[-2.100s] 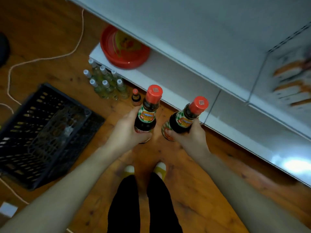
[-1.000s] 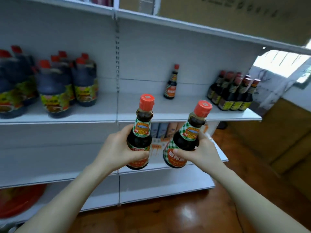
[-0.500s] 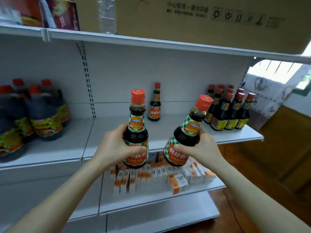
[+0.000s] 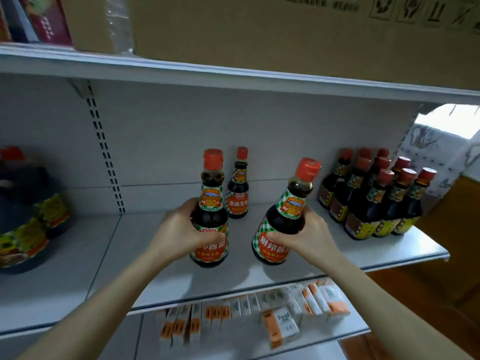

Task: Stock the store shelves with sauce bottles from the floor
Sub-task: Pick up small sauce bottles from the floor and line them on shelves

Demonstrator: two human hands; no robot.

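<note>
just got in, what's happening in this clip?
A person is stocking a store shelf. The left hand grips one red-capped sauce bottle upright, the right hand grips a second bottle tilted right, both over the middle shelf. A lone bottle stands behind them; a cluster of bottles stands at right. Whether the held bottles touch the shelf is unclear.

left hand (image 4: 179, 229) grips one upright sauce bottle (image 4: 211, 211), right hand (image 4: 306, 236) a tilted bottle (image 4: 284, 216), over the shelf (image 4: 155, 255).
</note>
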